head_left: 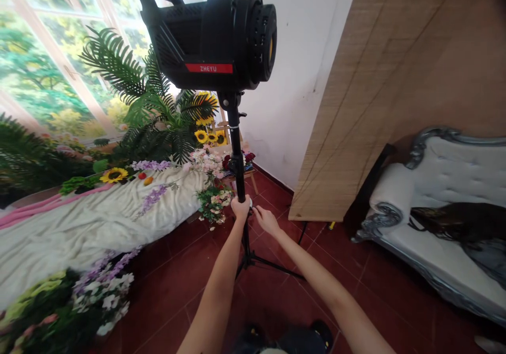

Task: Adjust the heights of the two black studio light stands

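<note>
Tripod stand (240,185): one, black, upright, legs splayed over red tiled floor (185,280); landmark for all places below

Studio lamp (209,38): one, black, red label lettered ZHEYU, mounted atop the stand, round front end turned to its right

Possible faults, by judgement: sudden drop of upper column (236,140) and lamp, from slackening of a joint under too weak a hold; nipped skin, from fingers lying close to a sliding part; swing or topple of the whole, from a sideways push on a tall, top-heavy load; knock against the woven screen (336,106), right of the stand, or the pink flowers (209,161), behind it and to the left, from such a tilt

Left hand (240,206): wrapped round the stand's tube, well below the lamp; fingers curled close about it, no gap visible between palm and tube; far-side fingertips hidden

Right hand (266,221): just beside the same tube, on its right, slightly lower than left hand; thumb and forefinger close to each other at a small fitting (250,204) on the stand, other fingers folded; whether pinching that fitting or merely near it, not possible to make out at this size

Surroundings: white cloth (174,201) and sunflower (114,175), left of the stand; tufted sofa (454,164), well apart to the right
</note>
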Demonstrator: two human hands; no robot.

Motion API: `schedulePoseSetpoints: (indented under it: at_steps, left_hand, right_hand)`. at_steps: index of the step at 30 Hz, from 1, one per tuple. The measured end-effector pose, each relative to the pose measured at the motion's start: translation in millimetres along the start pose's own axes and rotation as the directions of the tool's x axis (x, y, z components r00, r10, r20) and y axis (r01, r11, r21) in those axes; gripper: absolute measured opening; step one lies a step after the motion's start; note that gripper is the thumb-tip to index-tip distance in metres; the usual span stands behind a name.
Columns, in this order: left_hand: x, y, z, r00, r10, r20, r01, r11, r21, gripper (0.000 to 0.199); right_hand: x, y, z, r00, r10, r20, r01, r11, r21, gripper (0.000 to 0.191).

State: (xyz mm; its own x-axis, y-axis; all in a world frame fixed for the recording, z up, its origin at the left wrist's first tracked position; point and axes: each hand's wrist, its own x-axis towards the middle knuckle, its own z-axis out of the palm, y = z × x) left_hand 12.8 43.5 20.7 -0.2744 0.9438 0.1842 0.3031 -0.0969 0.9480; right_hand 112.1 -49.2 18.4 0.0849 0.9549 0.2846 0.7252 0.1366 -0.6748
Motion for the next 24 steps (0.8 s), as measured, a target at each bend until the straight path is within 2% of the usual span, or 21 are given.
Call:
schedulePoseSetpoints:
  at_steps: [4,9,14,18,21,24]
  left_hand:
    - [0.4,-0.9,0.0,1.0,0.0,0.0,0.0,1.0,0.013,0.027]
    - [-0.4,0.6,-1.5,1.0,-0.01,0.004,0.01,1.0,0.023,0.028]
    - [-2.1,5.4,-4.5,1.0,0.001,0.016,-0.001,1.0,0.007,0.028]
    - [-2.6,8.3,-5.8,1.0,0.009,0.004,-0.009,1.0,-0.003,0.027]
    - [-2.4,8.5,-5.7,1.0,0.005,-0.001,-0.005,1.0,-0.002,0.029]
    - [-2.3,8.0,-5.4,1.0,0.018,0.013,-0.018,1.0,-0.02,0.029]
  right_hand:
    - [4.6,5.6,8.2,0.999,-0.031,-0.011,0.032,0.997,0.073,0.042]
    - [6.4,8.1,17.1,0.991,-0.06,-0.118,0.08,0.982,0.174,0.047]
    - [5.8,6.3,31.5,0.98,0.029,-0.199,0.028,0.961,0.276,0.054]
    - [5.9,5.3,41.9,0.952,0.141,-0.271,-0.04,0.937,0.347,0.059]
    - [8.4,5.2,42.9,0.951,0.193,-0.24,-0.085,0.914,0.396,0.061]
    - [10.3,4.3,42.6,0.97,0.208,-0.129,-0.128,0.882,0.454,0.063]
